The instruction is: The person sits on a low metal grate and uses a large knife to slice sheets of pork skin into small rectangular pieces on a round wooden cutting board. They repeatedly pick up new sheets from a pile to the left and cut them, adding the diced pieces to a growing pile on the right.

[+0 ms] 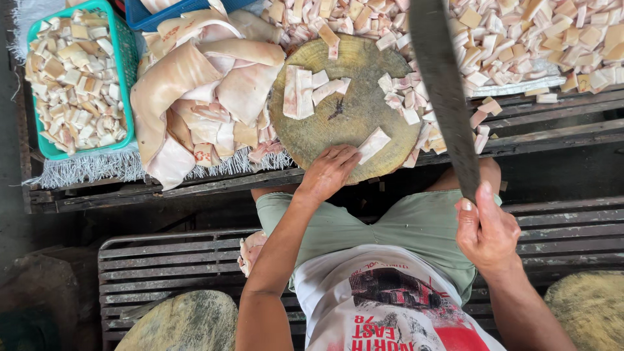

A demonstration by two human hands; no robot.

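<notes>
Left hand (pixel 330 170) pins a pale pork skin strip (pixel 374 144) flat-fingered at the round wooden chopping block's (pixel 344 110) near edge, right hand's (pixel 486 231) grip clamped on the long dark cleaver (pixel 442 84) raised above it.

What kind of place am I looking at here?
Likely a market stall or small meat-prep workshop: a round wooden chopping block, heaps of cut pork-skin pieces, a green basket of them, and a long blade.

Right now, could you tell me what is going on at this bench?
A person sits at a round wooden chopping block. The left hand presses a strip of pork skin at the block's near edge, while the right hand holds a long knife raised above it. Uncut skin sheets lie left; cut pieces pile behind.
</notes>
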